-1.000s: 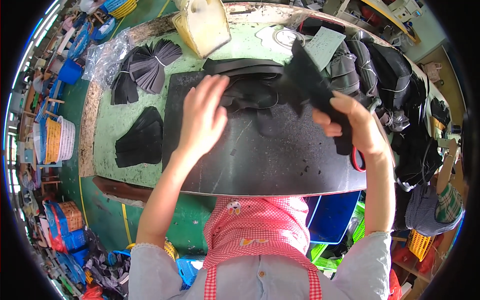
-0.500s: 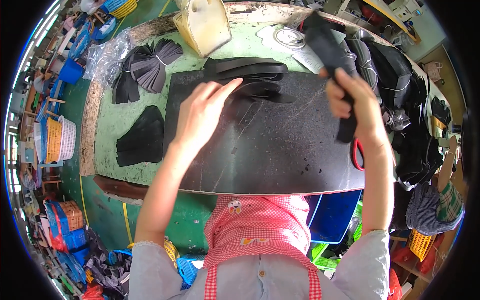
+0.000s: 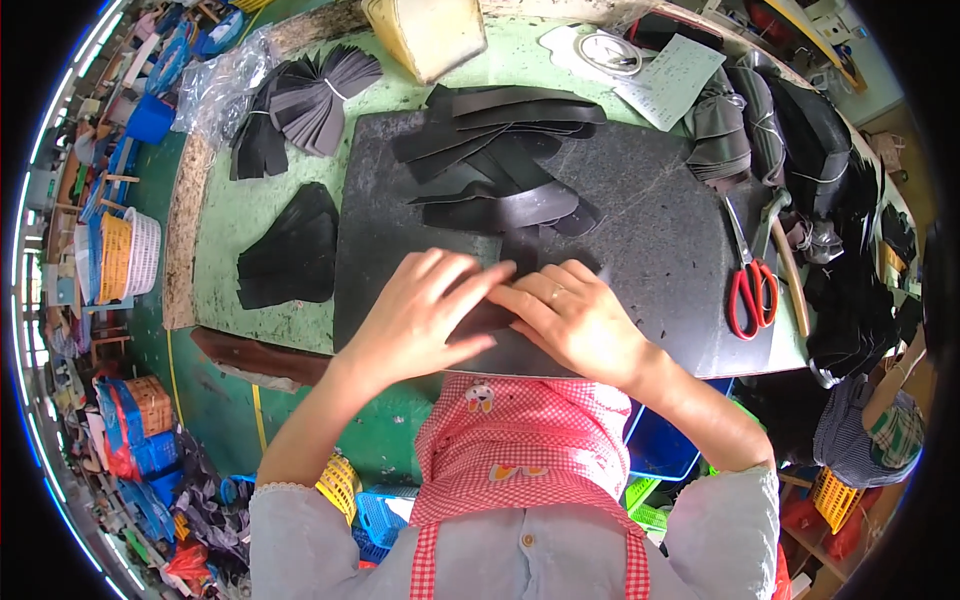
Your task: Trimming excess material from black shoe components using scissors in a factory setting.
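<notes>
My left hand (image 3: 425, 312) is low over the dark board (image 3: 665, 220) near its front edge, fingers spread and reaching right. My right hand (image 3: 582, 318) meets it there, its fingers pressed together on a black strip (image 3: 520, 248), which is mostly hidden beneath both hands. Just beyond lies a loose heap of black leather-like strips (image 3: 520, 110), crossing one another. One curved strip (image 3: 500, 205) lies at the near side of that heap.
Scissors (image 3: 746, 285) with red handles lie right of my right hand, beside a wooden-handled hammer (image 3: 790, 270). Black bundles (image 3: 765, 115) fill the right side. A tied fan of strips (image 3: 310, 100) and a black stack (image 3: 290, 250) lie left; a yellowish block (image 3: 425, 40) stands behind.
My right hand has come down from the right, where it held up a dark strip, to the board's front. My left hand has moved nearer me. More strips show spread in the heap.
</notes>
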Motion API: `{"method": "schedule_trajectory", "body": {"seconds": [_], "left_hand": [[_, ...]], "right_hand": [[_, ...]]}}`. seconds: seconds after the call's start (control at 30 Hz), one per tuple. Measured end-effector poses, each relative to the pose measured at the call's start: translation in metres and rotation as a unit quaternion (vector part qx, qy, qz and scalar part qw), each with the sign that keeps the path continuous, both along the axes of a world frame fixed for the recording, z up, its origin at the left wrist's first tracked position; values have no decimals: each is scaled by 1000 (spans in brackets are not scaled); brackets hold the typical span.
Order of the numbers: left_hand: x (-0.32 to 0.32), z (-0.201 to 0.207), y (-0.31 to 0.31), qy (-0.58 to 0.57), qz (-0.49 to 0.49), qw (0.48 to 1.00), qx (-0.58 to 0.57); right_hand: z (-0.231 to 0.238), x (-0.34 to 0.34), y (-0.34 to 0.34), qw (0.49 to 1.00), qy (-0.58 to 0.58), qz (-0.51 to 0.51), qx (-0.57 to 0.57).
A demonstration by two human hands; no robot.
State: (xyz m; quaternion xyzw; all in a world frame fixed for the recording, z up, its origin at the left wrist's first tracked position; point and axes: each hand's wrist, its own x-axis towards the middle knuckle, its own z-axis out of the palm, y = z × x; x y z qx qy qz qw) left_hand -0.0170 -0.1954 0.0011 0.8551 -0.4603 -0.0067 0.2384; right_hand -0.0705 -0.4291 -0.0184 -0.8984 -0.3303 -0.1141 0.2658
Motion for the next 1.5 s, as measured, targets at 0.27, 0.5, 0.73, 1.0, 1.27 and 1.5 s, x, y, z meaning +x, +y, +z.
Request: {"method": "schedule_trajectory", "body": {"seconds": [0.27,0.5,0.73,1.0,1.27,1.5], "left_hand": [[-21,-26,35,5,144,987,-72],[-35,-33,29,89,126,984,-92],[-31,-29,63,54,159,982,-85],[-29,-26,57,89,178,971,-129],[-43,-45,19,269,22,916,-296],[-24,-17,9,81,48,989,-112]], "right_hand": [[-5,-29,-42,984,101,-110,94],[-4,-31,11,945,208,-61,244],[-4,-31,1,937,234,-77,247],[0,-32,-2,947,196,-80,242],[0,-37,-7,959,161,-79,217],[0,-38,-11,947,196,-112,227]]}}
